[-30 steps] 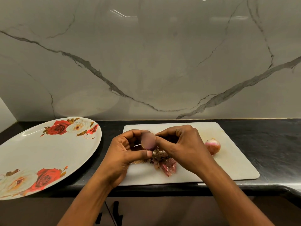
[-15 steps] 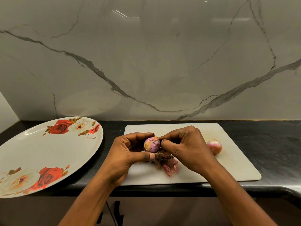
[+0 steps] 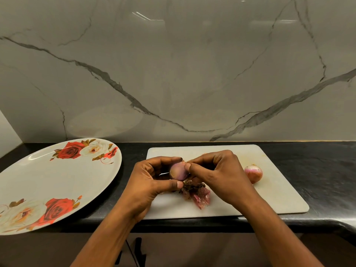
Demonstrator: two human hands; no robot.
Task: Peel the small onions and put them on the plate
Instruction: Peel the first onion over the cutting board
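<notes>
A small purple onion (image 3: 179, 171) is held above the white cutting board (image 3: 269, 197). My left hand (image 3: 152, 182) cups it between thumb and fingers. My right hand (image 3: 217, 174) pinches at the onion's upper right side with thumb and forefinger. A heap of torn reddish-brown skins (image 3: 196, 193) lies on the board just below the hands. A second small onion (image 3: 253, 172), pale pink, rests on the board to the right of my right hand. The large white plate with red roses (image 3: 57, 182) sits at the left with nothing on it.
The board lies on a dark stone counter (image 3: 327, 170) that ends at a front edge just below the board. A grey marble wall (image 3: 173, 74) rises directly behind. The plate overhangs the counter's front edge at the left.
The onion has been turned in my fingers, showing a different face. Both hands have stayed over the board's left half, with my right fingertips shifting on the onion's top.
</notes>
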